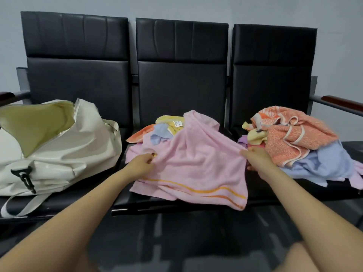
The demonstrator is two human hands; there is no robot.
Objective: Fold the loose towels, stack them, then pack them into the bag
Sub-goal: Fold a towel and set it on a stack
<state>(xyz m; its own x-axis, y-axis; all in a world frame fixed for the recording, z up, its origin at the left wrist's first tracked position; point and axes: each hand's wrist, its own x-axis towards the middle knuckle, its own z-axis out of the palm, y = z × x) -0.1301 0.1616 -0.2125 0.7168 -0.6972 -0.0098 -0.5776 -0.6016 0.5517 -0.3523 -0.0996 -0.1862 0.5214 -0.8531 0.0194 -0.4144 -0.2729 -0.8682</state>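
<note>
Fingers of left hand (141, 161) and right hand (255, 158) pinch pink towel (192, 163) on bench (176, 85).

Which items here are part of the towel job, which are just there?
Job:
pink towel, held by left hand and right hand
middle pile
right pile
cream bag, unzipped

Just there:
black seats
armrest

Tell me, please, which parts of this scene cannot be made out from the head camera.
- Towels under the pink towel on the middle seat: mostly covered, so their fold and count are unclear.
- Right hand: its fingertips are tucked behind the towel's edge.
- Bag: its left side is cut off by the frame edge, and its bottom inside is hidden by its own flap.
</note>
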